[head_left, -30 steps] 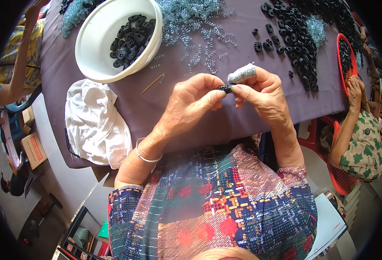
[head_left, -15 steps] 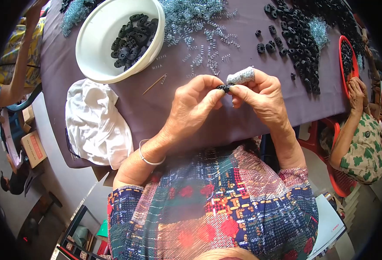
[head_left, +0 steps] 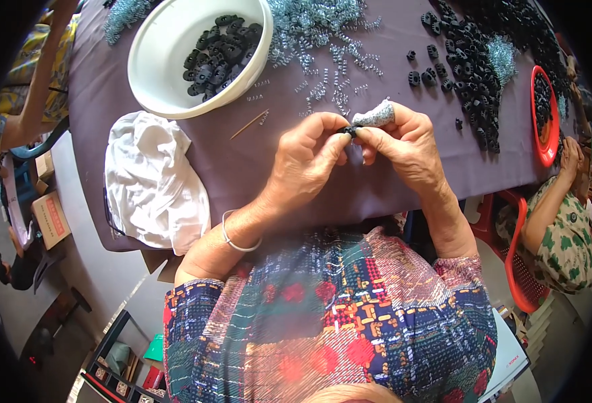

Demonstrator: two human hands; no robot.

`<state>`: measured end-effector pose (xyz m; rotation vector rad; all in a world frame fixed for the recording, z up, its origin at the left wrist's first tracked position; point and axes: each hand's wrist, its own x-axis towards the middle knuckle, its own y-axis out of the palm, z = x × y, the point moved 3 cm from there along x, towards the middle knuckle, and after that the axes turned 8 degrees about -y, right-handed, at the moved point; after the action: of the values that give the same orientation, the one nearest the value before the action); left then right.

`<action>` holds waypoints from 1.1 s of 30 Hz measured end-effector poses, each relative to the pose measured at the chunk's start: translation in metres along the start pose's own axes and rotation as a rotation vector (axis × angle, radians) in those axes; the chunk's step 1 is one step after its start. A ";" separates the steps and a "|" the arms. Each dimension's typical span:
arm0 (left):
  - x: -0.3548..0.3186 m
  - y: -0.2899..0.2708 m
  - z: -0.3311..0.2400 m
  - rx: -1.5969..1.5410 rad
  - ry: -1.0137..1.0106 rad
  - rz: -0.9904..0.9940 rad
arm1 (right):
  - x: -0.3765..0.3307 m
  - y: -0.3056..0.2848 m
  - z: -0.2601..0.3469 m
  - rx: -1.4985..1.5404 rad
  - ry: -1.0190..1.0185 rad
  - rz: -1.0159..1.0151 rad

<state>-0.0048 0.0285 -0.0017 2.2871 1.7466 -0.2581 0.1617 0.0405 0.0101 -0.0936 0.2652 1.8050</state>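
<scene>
My left hand (head_left: 304, 158) and my right hand (head_left: 407, 153) meet above the near part of the table. Between their thumbs and fingers they pinch a small black plastic cord lock (head_left: 352, 130), mostly covered by the fingertips. A grey patterned finger cover (head_left: 375, 114) sits on my right index finger. Just beyond the hands, loose metal coil springs (head_left: 339, 87) trail from a larger heap (head_left: 309, 30). A thin wooden stick (head_left: 248, 125) lies to the left of my left hand, with a few single springs by it.
A white bowl (head_left: 147, 80) holding black cord locks (head_left: 222, 57) stands far left. White cloth (head_left: 155, 178) lies at the left table edge. More black pieces (head_left: 467, 74) are heaped right, beside a red tray (head_left: 536, 151). A co-worker's hands (head_left: 571, 158) are near that tray.
My view has shifted slightly, so the bowl and springs appear farther right and a little higher. Both hands keep their pinch on the cord lock. The co-worker's hands sit lower beside the tray.
</scene>
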 end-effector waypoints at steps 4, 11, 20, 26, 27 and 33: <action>0.002 0.002 -0.002 0.059 0.011 0.026 | -0.002 -0.003 0.004 -0.040 -0.006 0.005; 0.003 0.001 -0.003 -0.125 -0.072 0.038 | -0.012 0.007 0.002 -0.292 -0.290 -0.130; 0.008 -0.008 -0.004 -0.300 -0.133 0.133 | -0.018 0.028 0.006 -0.664 -0.641 -0.278; 0.008 -0.009 -0.006 -0.371 -0.154 0.146 | -0.015 0.033 0.010 -1.018 -0.742 -0.265; 0.008 -0.009 -0.007 -0.349 -0.148 0.132 | -0.014 0.033 0.010 -1.093 -0.782 -0.255; 0.009 -0.010 -0.007 -0.352 -0.165 0.111 | -0.012 0.036 0.009 -1.152 -0.789 -0.227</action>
<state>-0.0122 0.0413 0.0020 2.0377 1.4480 -0.1041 0.1305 0.0226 0.0260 -0.1946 -1.2977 1.4251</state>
